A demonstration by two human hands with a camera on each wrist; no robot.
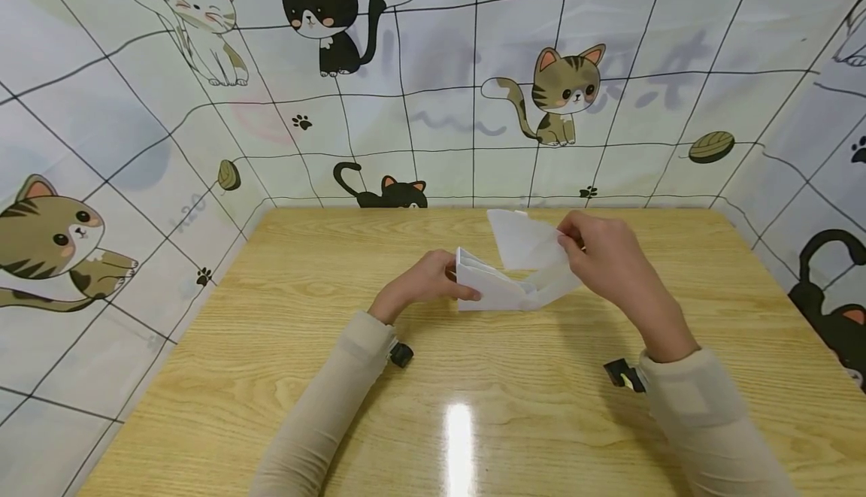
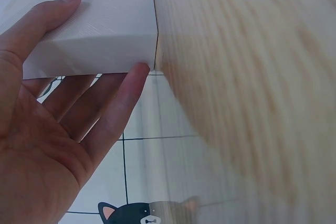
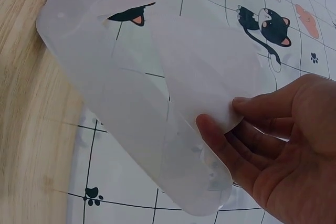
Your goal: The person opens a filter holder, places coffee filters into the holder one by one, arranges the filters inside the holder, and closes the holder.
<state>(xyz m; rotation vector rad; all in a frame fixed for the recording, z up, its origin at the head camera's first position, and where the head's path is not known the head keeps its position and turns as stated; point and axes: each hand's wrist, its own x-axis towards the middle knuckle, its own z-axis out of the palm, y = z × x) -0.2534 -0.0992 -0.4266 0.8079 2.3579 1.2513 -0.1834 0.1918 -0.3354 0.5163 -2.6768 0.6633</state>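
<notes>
A white folder-like case (image 1: 490, 292) with several layered leaves stands on the table, its leaves spread at the top. My left hand (image 1: 426, 279) grips its left end; in the left wrist view the thumb lies on the textured white face (image 2: 115, 3) and the fingers are on the other side. A translucent flap (image 1: 531, 241) rises from the right part of the case. Between thumb and fingertips my right hand (image 1: 602, 256) pinches the flap's edge, and the right wrist view shows the flap (image 3: 210, 66) curving, with a rounded corner near the fingers.
The light wood table (image 1: 325, 256) lies under both arms, with a bright reflection near its front. Behind it and at the sides hangs a cloth (image 1: 440, 53) with cat drawings and grid lines. Each wrist carries a small black camera mount (image 1: 401, 354).
</notes>
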